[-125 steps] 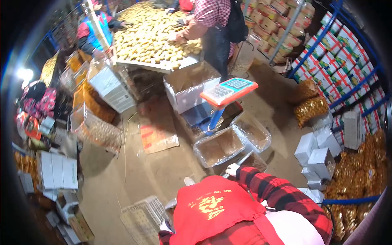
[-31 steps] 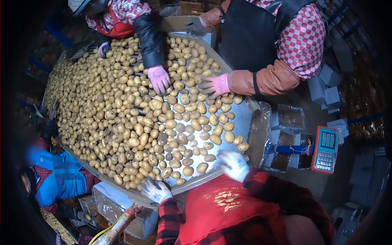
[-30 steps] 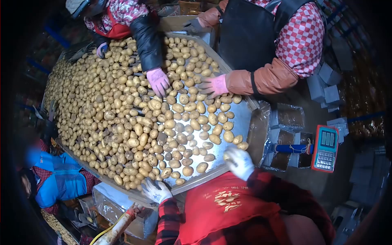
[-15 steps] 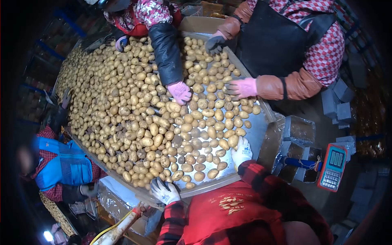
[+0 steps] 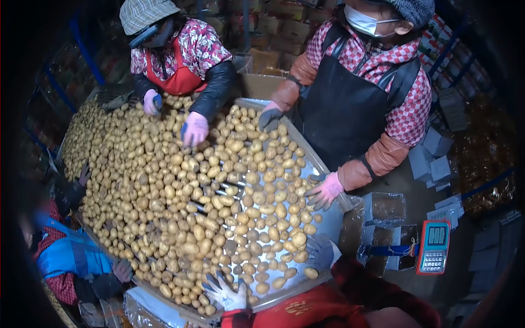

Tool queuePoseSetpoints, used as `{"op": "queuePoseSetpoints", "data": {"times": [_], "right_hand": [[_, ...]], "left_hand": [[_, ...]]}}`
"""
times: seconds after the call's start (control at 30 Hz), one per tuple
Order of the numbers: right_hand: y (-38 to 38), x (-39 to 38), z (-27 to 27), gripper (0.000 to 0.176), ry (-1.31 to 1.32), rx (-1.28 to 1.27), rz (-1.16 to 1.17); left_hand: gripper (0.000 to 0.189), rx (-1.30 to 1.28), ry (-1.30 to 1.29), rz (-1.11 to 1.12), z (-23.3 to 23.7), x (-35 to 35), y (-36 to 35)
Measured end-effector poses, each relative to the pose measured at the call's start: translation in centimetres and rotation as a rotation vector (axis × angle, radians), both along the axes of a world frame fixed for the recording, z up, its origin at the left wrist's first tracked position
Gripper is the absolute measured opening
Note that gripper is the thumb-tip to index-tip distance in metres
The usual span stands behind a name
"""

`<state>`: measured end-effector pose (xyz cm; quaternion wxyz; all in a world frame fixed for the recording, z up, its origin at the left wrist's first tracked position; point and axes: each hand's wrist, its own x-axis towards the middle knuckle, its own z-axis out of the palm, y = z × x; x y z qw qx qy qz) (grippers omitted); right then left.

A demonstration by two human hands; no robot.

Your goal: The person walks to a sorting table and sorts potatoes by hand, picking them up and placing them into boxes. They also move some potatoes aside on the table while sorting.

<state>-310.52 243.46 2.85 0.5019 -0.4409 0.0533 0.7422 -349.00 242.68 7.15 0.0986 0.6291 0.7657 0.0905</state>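
Note:
A big heap of small yellow potatoes [image 5: 180, 197] covers a metal sorting table [image 5: 332, 221]. My left hand [image 5: 227, 292], in a white glove with dark fingers, lies with fingers spread on the potatoes at the table's near edge. My right hand [image 5: 322, 251], also in a white glove and blurred, is at the near right corner of the table, beside the outermost potatoes. I cannot tell whether it holds one. My red apron and checked sleeves fill the bottom edge.
Two people across the table reach into the potatoes with a pink glove [image 5: 194, 128] and another pink glove [image 5: 325, 191]. A person in a blue vest [image 5: 65, 257] stands at the left. A red-framed scale [image 5: 433, 247] and plastic-lined boxes [image 5: 385, 208] sit at the right.
I turned from the floor by the scale to the potato table. Over the last second my right hand reached onto the potatoes at the right edge; the others' hands shifted across the heap.

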Motion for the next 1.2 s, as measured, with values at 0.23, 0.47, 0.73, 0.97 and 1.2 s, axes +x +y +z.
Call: {"op": "queuePoseSetpoints", "data": {"times": [0.23,0.47,0.73,0.97,1.2], "right_hand": [[0.7,2.0,-6.2,0.052,-0.023,0.16,0.212],[5.8,-7.4,4.1,0.051,-0.425,-0.038,0.107],[11.1,-13.2,4.9,0.064,-0.778,0.183,0.037],[15.9,-20.5,2.8,0.07,-1.443,0.372,0.358],[17.8,-25.2,5.6,0.062,-1.595,0.583,0.671]], "left_hand": [[0.099,-0.142,0.059,0.027,-0.2,0.2,1.7],[0.087,0.059,0.021,-0.114,0.1,0.7,3.3],[0.08,-0.034,-0.002,-0.387,0.2,4.4,7.8],[0.079,0.14,0.084,-0.325,2.3,0.8,12.3],[0.058,0.341,-0.024,-0.093,1.8,-2.0,16.0]]}}
